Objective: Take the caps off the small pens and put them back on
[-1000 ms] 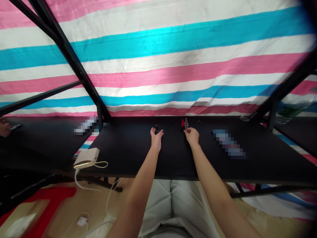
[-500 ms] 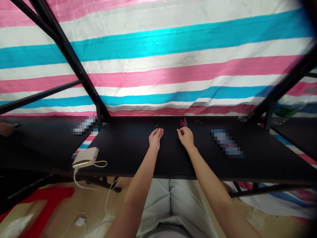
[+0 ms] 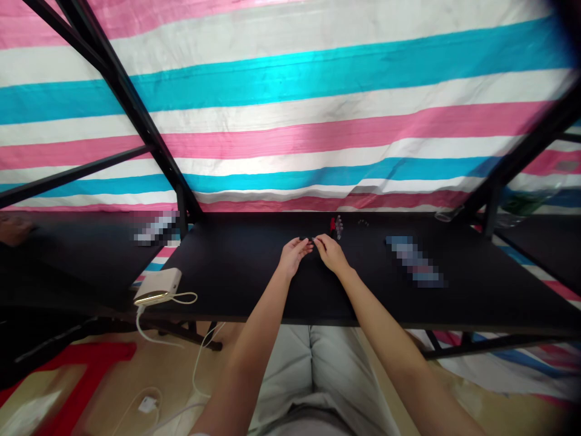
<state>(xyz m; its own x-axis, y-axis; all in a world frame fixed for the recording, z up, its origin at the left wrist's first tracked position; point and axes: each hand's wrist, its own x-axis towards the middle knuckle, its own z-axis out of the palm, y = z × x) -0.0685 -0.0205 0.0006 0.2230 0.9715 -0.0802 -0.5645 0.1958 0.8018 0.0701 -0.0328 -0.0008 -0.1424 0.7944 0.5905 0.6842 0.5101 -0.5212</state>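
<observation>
My left hand (image 3: 292, 257) is over the middle of the black table (image 3: 236, 272), its thumb and fingers pinched together. Meeting it from the right is my right hand (image 3: 332, 253), also pinching. Between the fingertips shows a small dark piece (image 3: 309, 240), too small and partly covered to name. Just beyond my right hand stand a small red item (image 3: 333, 226) and a short row of clear, purplish bead-like pieces (image 3: 339, 227). A few tiny bits (image 3: 363, 222) lie farther right on the tabletop.
A blurred phone-like object (image 3: 415, 261) lies at the right. On the left corner sits a white power bank (image 3: 158, 286) with a cable hanging off the edge. Black frame posts (image 3: 149, 133) flank the table before a striped sheet (image 3: 281, 133). Another person's hand (image 3: 14, 230) is at far left.
My right hand has moved left, away from the red item, and my left hand slightly right. Their fingertips now meet at a small dark piece. The tiny speck beyond my left hand no longer shows.
</observation>
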